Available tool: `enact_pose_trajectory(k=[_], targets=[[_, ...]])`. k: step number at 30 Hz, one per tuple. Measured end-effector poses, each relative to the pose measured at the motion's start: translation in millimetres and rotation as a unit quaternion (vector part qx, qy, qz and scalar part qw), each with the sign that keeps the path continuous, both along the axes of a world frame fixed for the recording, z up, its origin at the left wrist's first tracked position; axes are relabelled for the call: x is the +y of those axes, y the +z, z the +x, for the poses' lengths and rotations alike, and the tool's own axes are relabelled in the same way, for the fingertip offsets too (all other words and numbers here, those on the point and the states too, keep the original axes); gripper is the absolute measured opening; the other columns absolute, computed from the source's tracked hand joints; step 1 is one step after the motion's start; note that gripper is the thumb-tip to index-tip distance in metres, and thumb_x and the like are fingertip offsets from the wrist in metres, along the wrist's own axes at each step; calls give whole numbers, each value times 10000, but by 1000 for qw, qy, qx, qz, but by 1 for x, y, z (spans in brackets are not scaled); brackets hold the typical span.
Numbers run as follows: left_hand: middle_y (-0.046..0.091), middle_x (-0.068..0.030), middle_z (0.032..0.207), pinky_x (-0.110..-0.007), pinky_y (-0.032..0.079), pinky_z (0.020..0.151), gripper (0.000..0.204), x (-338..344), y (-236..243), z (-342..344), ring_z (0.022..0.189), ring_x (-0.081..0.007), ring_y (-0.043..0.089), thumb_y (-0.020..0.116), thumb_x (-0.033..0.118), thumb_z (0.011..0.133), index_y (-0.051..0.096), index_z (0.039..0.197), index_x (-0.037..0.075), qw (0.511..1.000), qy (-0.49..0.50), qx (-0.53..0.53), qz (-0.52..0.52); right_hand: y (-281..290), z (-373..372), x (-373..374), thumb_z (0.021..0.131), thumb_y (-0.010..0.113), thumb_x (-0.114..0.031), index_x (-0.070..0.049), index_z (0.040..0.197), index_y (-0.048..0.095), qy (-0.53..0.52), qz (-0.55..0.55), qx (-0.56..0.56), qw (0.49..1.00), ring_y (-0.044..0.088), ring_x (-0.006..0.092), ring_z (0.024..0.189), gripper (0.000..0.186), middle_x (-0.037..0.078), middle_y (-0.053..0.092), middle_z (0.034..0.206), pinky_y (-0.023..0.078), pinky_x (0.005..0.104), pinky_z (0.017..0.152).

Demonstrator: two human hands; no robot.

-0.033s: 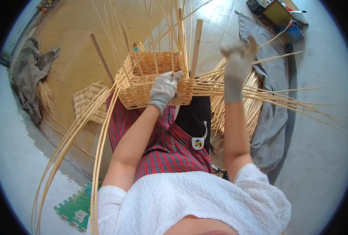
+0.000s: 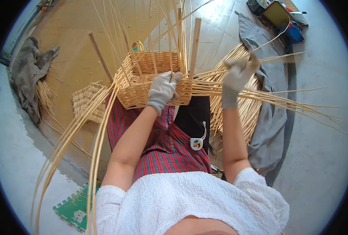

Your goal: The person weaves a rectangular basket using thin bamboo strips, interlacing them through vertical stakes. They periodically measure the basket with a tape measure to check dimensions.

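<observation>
Presently, the wicker basket [image 2: 150,80] is steadied on the lap by the gloved left hand [image 2: 162,91], pressed flat on its near wall, while loose weaving strands [image 2: 276,58] (pulled rightward, apparently for tension) are gripped in the closed right hand [image 2: 236,76].

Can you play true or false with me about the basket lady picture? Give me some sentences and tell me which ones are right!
1. Both hands wear grey gloves. True.
2. The left hand rests on the woven basket. True.
3. The right hand holds a hammer. False: it grips thin cane strands.
4. The basket sits on a table. False: it sits on the person's lap, on a red checked skirt.
5. A green foam mat lies on the floor. True.
</observation>
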State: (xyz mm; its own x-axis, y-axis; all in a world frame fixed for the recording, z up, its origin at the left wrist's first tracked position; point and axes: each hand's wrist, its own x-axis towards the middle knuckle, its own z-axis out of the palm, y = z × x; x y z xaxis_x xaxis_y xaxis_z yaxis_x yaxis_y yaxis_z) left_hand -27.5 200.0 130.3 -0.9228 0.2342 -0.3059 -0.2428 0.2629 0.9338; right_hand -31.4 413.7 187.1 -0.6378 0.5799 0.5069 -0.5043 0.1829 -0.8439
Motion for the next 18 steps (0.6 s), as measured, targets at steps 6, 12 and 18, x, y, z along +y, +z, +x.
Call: enact_pose_trajectory(k=[6, 12, 18], targets=[[700, -119, 1007, -287, 548, 577, 356, -5, 5, 24, 693, -146, 678, 714, 186, 970, 612, 1274, 30, 957, 45, 280, -63, -36, 14, 39, 1116, 382, -157, -100, 1342, 413, -19, -27, -51, 998, 652, 163, 654, 235, 42, 573, 751, 635, 377, 707], [645, -93, 1271, -459, 322, 1207, 1127, 24, -8, 23, 1228, -255, 603, 854, 289, 750, 171, 1637, 150, 833, -109, 480, -253, -29, 12, 45, 1109, 431, -155, -111, 1305, 468, 14, -91, -181, 979, 595, 124, 601, 205, -2, 505, 697, 610, 337, 659], [645, -79, 1214, -464, 406, 1084, 1104, 18, -14, 21, 1168, -257, 614, 817, 380, 760, 190, 1641, 157, 844, -117, 430, -299, 8, 84, -18, 1011, 479, -86, -16, 1431, 454, 183, -3, -27, 983, 635, 149, 658, 426, 41, 605, 750, 558, 298, 634]])
